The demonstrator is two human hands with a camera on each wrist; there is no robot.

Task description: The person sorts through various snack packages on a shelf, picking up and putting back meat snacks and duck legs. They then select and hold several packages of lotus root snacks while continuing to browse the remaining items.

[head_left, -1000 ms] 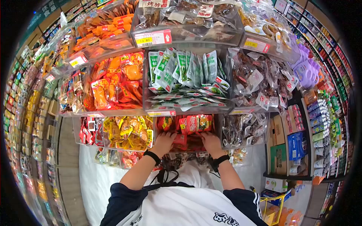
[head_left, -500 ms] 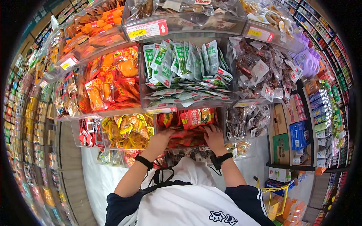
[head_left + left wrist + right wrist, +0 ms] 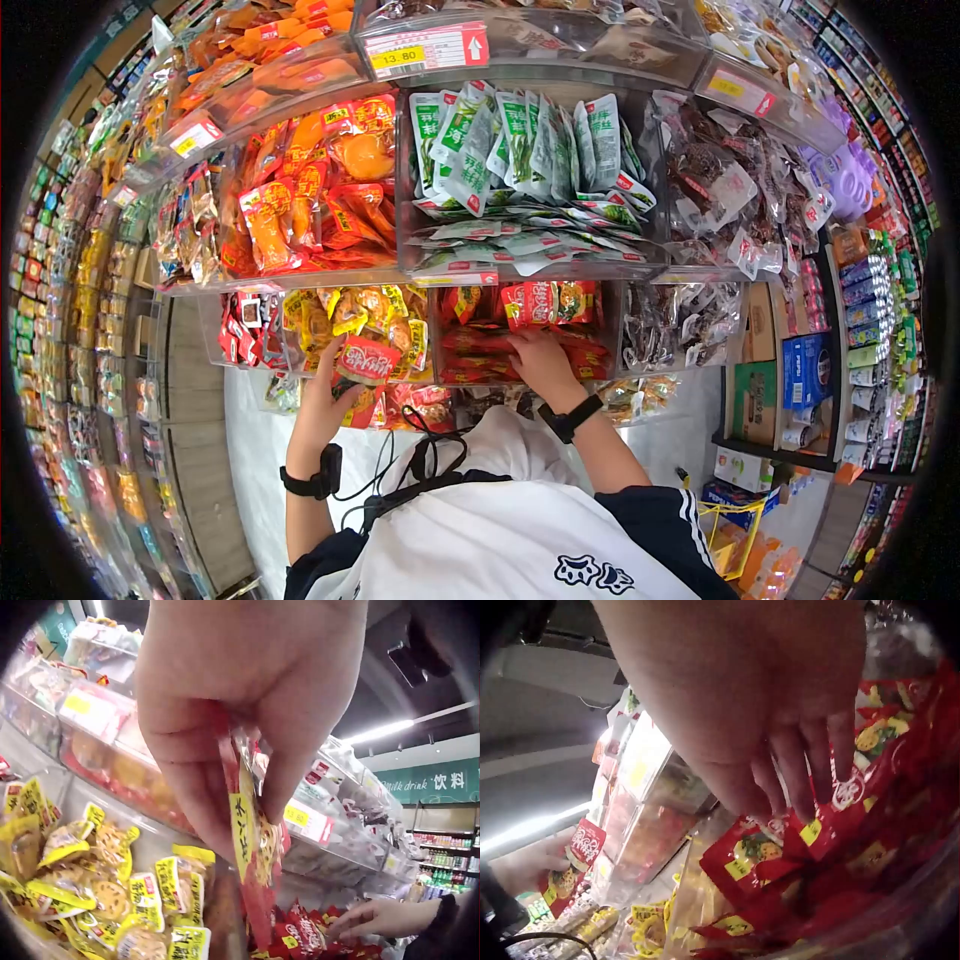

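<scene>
My left hand (image 3: pixel 322 400) pinches one red packet (image 3: pixel 366 360) between thumb and fingers, in front of the bin of yellow packets (image 3: pixel 350 312). In the left wrist view the packet (image 3: pixel 255 847) hangs edge-on from the left hand (image 3: pixel 247 690). My right hand (image 3: pixel 545 362) rests with its fingers on the red packets (image 3: pixel 480 350) in the lower middle bin. The right wrist view has the right hand (image 3: pixel 757 697) with fingers spread over those red packets (image 3: pixel 817 855).
Above are bins of green and white packets (image 3: pixel 540 150) and orange packets (image 3: pixel 290 200). Dark-coloured packets (image 3: pixel 670 325) fill the bin at right. A yellow basket (image 3: pixel 735 535) stands on the floor at lower right, and shelves line both sides.
My left hand has left the red packets' bin and moved left with one packet. The right hand has shifted towards the middle of that bin. The head view has shifted slightly.
</scene>
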